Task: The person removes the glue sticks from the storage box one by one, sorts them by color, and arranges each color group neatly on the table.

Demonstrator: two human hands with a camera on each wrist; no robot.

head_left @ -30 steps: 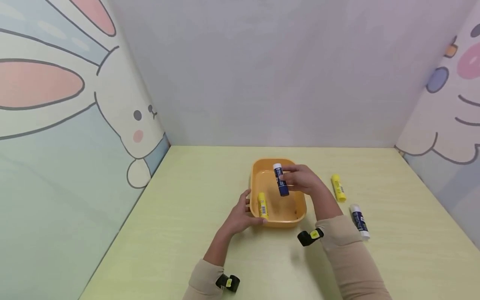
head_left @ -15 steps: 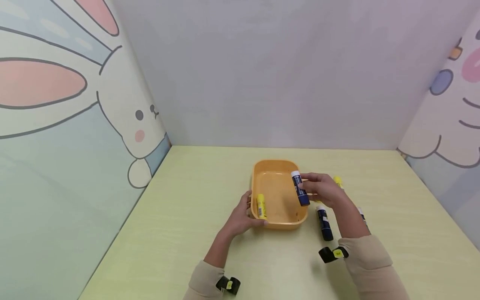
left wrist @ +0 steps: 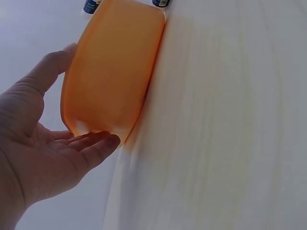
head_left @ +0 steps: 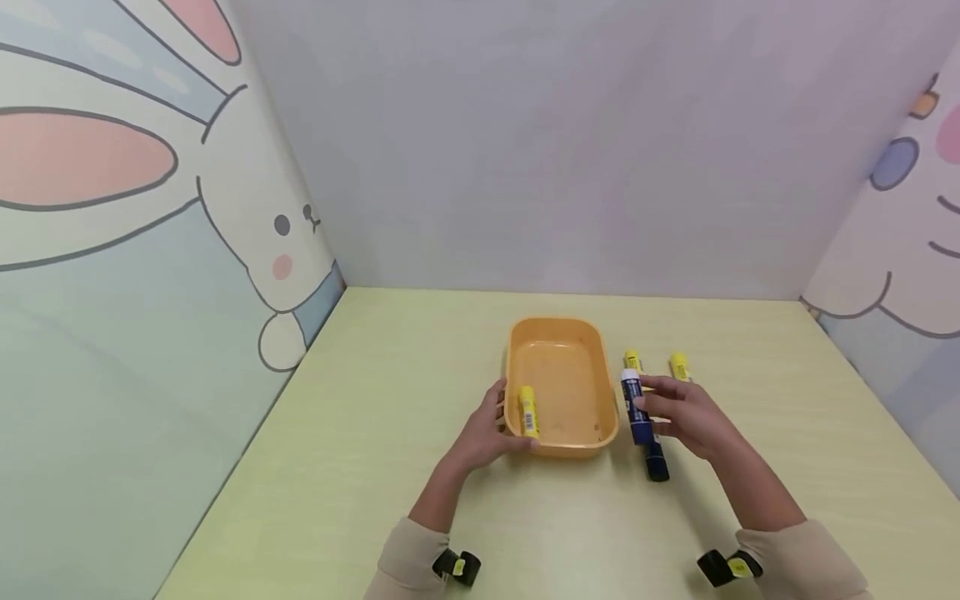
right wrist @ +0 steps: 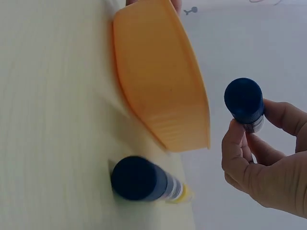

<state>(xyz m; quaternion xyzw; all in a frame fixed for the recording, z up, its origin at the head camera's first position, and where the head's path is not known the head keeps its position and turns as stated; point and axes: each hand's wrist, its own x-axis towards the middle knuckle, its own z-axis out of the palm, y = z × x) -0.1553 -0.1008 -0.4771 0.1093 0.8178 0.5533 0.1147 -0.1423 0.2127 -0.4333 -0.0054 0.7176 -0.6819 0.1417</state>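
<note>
An orange plastic tray point(head_left: 567, 375) sits on the table, with a yellow glue stick point(head_left: 528, 412) lying inside along its left wall. My left hand point(head_left: 480, 437) grips the tray's near left corner, thumb at the near rim and fingers on the left side. In the head view my right hand point(head_left: 693, 421) pinches a navy glue stick point(head_left: 634, 408) with a white end, right of the tray. The right wrist view shows that held glue stick point(right wrist: 243, 100) raised off the table. Below it lies another navy glue stick point(head_left: 657, 463), partly hidden.
Behind the held glue stick lies a yellow glue stick point(head_left: 632, 358). Another yellow glue stick point(head_left: 679, 365) is farther right, partly covered by my right hand. The pale yellow table point(head_left: 337, 467) meets a grey back wall point(head_left: 555, 167) and cartoon-printed side panels point(head_left: 150, 358).
My right hand has moved right and nearer, carrying the navy glue stick from over the tray to beside it. My left hand keeps its hold on the tray.
</note>
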